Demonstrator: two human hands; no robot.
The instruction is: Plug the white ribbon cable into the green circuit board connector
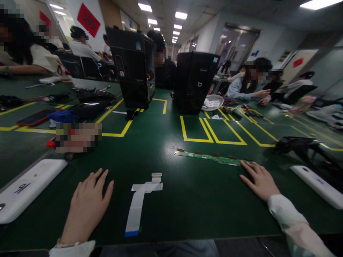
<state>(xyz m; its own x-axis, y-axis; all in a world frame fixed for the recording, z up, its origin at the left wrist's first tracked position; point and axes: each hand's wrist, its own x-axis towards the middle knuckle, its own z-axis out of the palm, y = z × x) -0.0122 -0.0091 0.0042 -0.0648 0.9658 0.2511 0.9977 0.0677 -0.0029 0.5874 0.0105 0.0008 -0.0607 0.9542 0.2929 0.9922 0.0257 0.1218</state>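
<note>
Gripping nothing, left hand (87,205) and right hand (261,182) are resting wide; the latter is touching the circuit board (204,157), uneven fingertip pressure risking a skid.

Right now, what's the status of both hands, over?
Left hand open, palm down. Right hand open, fingertips at right end of green circuit strip. White ribbon cable between hands.

Rectangular white ceiling lights (181,15) run above pale walls (211,34); yellow tape lines (198,140) mark the dark green worktop (166,210).
</note>
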